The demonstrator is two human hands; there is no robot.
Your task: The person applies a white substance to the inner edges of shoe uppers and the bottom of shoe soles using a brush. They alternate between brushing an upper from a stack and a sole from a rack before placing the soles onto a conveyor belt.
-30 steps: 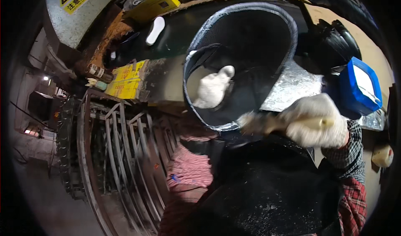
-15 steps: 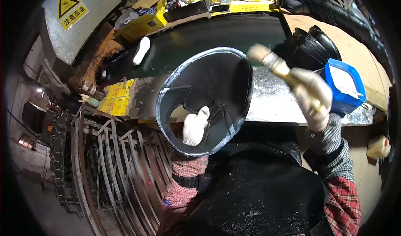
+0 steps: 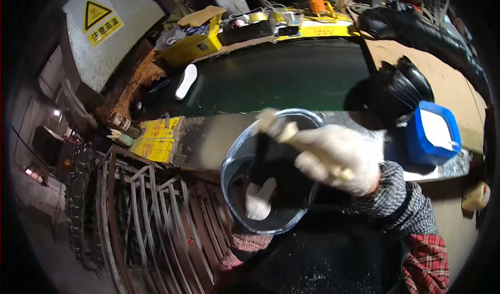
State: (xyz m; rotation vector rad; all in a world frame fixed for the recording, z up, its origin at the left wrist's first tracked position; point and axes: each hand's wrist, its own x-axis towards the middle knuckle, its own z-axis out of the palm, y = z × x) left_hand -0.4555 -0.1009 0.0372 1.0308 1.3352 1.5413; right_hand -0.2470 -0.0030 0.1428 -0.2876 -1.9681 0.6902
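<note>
My left hand (image 3: 259, 203), in a white glove, shows inside a wide, black tube-shaped piece (image 3: 232, 211) with a whitish-blue smeared rim. The thumb points up against the dark inner wall, and the piece is held up off the bench; the other fingers are partly hidden. My right hand (image 3: 341, 156), also gloved in white, is closed around a pale-handled brush (image 3: 286, 130). Its bristles, blurred, are over the far left part of the rim. The hand and brush cover much of the opening.
A blue container (image 3: 429, 138) with white contents stands at the right of the bench. Behind it lie black boot-like pieces (image 3: 398, 93). A white sole-shaped piece (image 3: 186, 81) rests on the dark green surface (image 3: 291, 70). Metal racks (image 3: 151, 211) stand lower left.
My right hand has swung the brush left and down, from beside the tube-shaped piece to over its rim. The piece and my left hand sit lower and further right in view, which has shifted too.
</note>
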